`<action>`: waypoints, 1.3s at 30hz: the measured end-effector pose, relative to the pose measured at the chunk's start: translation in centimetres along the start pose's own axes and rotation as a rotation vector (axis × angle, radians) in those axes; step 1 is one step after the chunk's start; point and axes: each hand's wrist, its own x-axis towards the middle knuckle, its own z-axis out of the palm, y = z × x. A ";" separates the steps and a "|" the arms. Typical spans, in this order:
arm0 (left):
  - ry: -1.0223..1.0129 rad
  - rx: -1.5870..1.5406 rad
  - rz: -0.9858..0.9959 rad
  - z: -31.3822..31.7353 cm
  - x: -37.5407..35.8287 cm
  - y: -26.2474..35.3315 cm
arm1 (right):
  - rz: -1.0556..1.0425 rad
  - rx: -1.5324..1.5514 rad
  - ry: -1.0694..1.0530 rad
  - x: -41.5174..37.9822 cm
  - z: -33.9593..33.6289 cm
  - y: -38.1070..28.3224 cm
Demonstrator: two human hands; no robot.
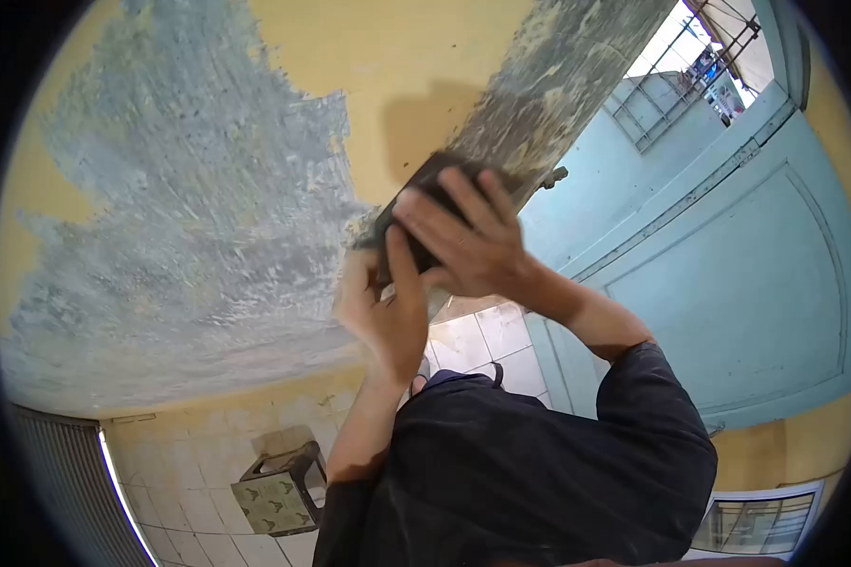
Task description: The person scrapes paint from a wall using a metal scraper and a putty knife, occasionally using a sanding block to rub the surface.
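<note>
A dark rectangular block (432,170) is held flat against the wall (227,189), close to its right-hand corner. My right hand (473,241) lies over the block with its fingers spread across the back, gripping it. Lower down, my left hand (385,307) holds the near end of the same block, slightly smeared by motion. Around the hands the wall surface is mottled grey and scraped, with a patch of smooth yellow paint (388,66) above. The block hides the spot of wall it covers, and its working face is out of sight.
Right of the wall corner stands a light blue door (738,274), with a metal grille (667,104) beyond it. A small stool (279,496) is at the lower left on white floor tiles (459,340). A corrugated shutter (61,472) is further left.
</note>
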 end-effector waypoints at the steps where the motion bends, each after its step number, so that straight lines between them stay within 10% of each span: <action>1: -0.018 0.001 0.004 0.8 0.5 1.3 | 0.082 0.009 0.021 0.5 -1.0 1.1; 39: -0.002 0.080 -0.003 0.2 0.0 0.7 | 0.102 0.024 -0.003 0.3 -0.4 -0.7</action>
